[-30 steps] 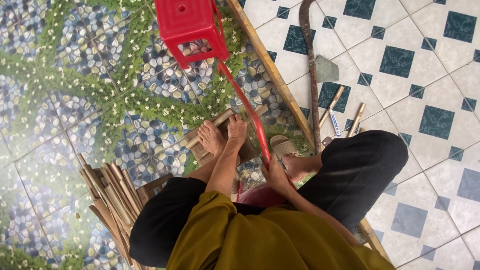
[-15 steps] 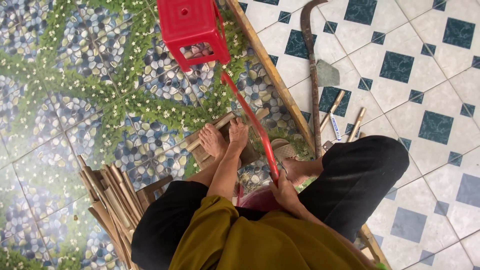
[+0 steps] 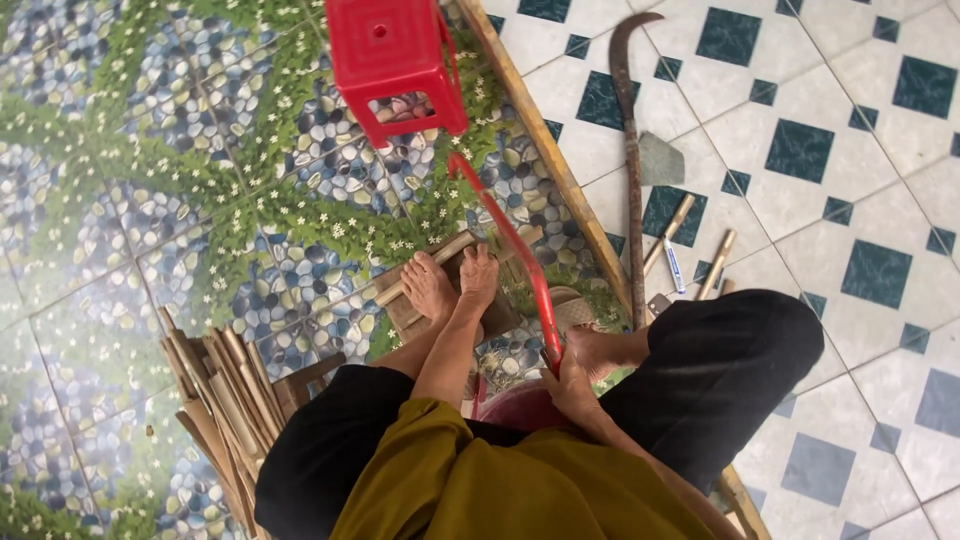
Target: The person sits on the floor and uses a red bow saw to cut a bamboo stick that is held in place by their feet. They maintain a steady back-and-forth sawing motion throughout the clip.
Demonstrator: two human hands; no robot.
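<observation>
We are sitting low over the tiled floor [image 3: 880,200], sawing. Our right hand [image 3: 570,385] is gripping the handle of the red saw [image 3: 520,262], fingers wrapped tight around it, and the frame is running up and away from those fingers toward the red stool [image 3: 392,60]. Our left hand [image 3: 478,275] is pressing down on a bamboo stick [image 3: 430,262], fingers together and flat on top of it, while a bare foot [image 3: 428,290] just beside those fingers is pinning the same stick against a wooden block [image 3: 500,318] under it. The blade is crossing the stick close past our left fingertips.

To do this well, we judge that we are needing long, even strokes, steady weight from hand and foot so the stick is not rolling, and fingertips kept clear of the blade's line.

Beyond our right-hand fingers a curved sickle [image 3: 630,160], a long bamboo pole [image 3: 545,150] and a few short cut pieces [image 3: 715,265] are lying on the tiles. Behind our left wrist a bundle of split slats [image 3: 215,390] is lying. We are seeing no container that we can make out; a reddish thing under our right hand is too hidden to tell.
</observation>
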